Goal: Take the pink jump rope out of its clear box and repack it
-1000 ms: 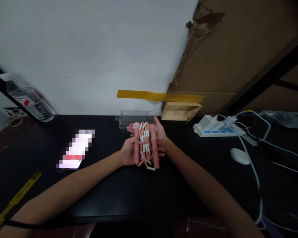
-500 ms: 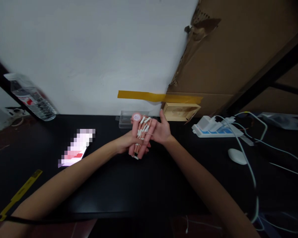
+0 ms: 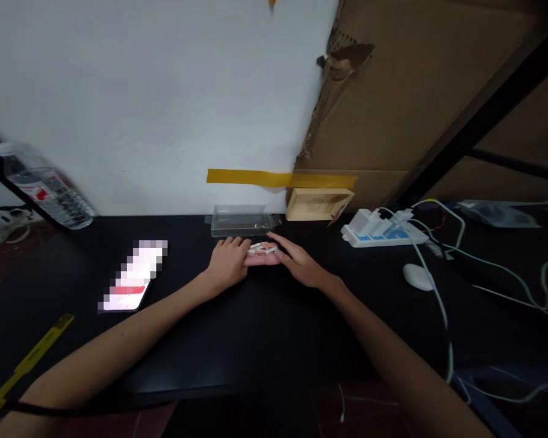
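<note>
A bundle of pink tubes with small white-tipped sticks among them point(image 3: 262, 260) lies low at the black desk top, its long side running left to right. My left hand point(image 3: 228, 261) is closed over its left end, knuckles up. At the right end, my right hand point(image 3: 299, 261) grips it between the thumb in front and the fingers behind. Both ends of the bundle are hidden by the hands. Just behind it sits a clear plastic case point(image 3: 242, 222), apart from the hands.
A shallow wooden box point(image 3: 317, 205) stands against the cardboard. To the right are a power strip point(image 3: 379, 236) with cables and a white mouse point(image 3: 417, 277). A phone point(image 3: 134, 277) lies left, with a water bottle point(image 3: 50, 191) and a yellow strip point(image 3: 36, 356) beyond.
The bundle, earlier held up and tilted in both hands, has been lowered to the desk and turned crosswise. My left hand has moved over its left end. The clear case is now more exposed.
</note>
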`<state>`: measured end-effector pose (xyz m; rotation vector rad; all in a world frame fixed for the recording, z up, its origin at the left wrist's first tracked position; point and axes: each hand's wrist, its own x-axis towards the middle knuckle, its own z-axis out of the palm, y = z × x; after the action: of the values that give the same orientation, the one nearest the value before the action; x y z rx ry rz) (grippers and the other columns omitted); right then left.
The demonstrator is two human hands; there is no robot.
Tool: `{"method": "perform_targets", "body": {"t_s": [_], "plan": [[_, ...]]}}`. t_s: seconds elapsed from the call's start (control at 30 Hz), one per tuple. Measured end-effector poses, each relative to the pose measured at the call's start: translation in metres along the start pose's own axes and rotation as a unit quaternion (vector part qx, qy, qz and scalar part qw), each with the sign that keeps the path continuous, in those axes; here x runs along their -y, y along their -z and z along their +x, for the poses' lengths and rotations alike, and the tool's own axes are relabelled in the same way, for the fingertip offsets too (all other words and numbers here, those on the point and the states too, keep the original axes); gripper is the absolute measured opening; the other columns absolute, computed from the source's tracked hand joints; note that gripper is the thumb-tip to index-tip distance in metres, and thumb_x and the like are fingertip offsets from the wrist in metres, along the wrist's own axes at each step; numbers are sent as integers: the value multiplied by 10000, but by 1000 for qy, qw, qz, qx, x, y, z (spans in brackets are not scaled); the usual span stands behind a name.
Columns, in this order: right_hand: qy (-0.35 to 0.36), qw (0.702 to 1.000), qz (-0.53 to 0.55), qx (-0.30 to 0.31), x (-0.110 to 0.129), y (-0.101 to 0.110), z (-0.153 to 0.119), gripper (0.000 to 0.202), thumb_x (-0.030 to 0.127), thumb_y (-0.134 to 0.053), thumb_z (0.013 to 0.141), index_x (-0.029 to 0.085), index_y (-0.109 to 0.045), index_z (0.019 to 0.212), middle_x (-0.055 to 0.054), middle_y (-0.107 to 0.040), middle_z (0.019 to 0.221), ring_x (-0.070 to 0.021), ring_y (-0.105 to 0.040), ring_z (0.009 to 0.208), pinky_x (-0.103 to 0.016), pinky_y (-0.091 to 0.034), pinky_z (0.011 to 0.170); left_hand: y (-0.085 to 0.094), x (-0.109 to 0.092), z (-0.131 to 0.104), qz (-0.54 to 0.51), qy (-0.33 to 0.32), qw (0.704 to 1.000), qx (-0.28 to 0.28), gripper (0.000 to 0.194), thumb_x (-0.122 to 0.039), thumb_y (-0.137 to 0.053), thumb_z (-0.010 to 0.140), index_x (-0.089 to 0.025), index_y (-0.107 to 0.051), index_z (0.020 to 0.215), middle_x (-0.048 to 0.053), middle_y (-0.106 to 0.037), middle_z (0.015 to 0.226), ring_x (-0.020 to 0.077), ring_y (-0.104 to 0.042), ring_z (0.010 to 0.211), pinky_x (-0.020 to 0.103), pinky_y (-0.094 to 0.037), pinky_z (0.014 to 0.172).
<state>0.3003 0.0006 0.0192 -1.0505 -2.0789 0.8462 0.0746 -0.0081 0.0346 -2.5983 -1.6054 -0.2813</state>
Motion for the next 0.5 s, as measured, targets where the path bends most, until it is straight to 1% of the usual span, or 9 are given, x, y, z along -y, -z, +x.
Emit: {"method": "perform_targets", "body": {"t_s": [0.07,0.13,0.23,0.3,0.4,0.5], "plan": [[12,999,-45,26,1,-3,-2,703,646,-407,966,190,-425,1501,-138,-413,1569,-287,-376,1453,-513,-264,1214,0,0,-1,-13,-12,1000,6,366,-287,-586,874,-183,-587,1224,111,-664,1175,302,-600,1080,420,-452,900],[22,996,-73,40,-1,-4,-2,718,645,-395,970,170,-418,1508,-149,-371,1590,-292,-329,1478,-516,-240,1225,1,4,-3,-24,-41,999,17,473,-355,-606,869,-173,-545,1302,124,-641,1242,316,-582,1125,440,-441,934],[25,994,-100,47,-3,-2,-3,711,640,-378,978,179,-405,1519,-141,-342,1605,-290,-305,1489,-523,-234,1226,0,9,-4,-31,-93,995,26,621,-416,-619,855,-138,-473,1391,142,-591,1340,325,-531,1221,452,-406,1011],[25,992,-115,54,-4,0,-5,696,628,-369,987,186,-398,1524,-134,-322,1616,-285,-295,1494,-521,-234,1226,-2,12,-5,-29,-112,993,25,686,-467,-610,858,-111,-444,1420,161,-552,1395,333,-490,1278,456,-376,1056],[22,987,-141,68,-1,2,-6,678,612,-366,994,195,-390,1529,-123,-292,1629,-279,-272,1503,-504,-231,1229,-5,13,-6,-23,-117,993,20,781,-599,-565,876,-102,-408,1457,179,-503,1452,358,-439,1337,479,-339,1091],[13,982,-170,82,4,1,-6,704,612,-384,986,175,-372,1538,-139,-256,1640,-290,-258,1507,-495,-240,1227,-8,11,-7,-15,-113,993,15,873,-723,-500,873,-108,-391,1481,180,-479,1481,378,-420,1357,494,-324,1100]]}}
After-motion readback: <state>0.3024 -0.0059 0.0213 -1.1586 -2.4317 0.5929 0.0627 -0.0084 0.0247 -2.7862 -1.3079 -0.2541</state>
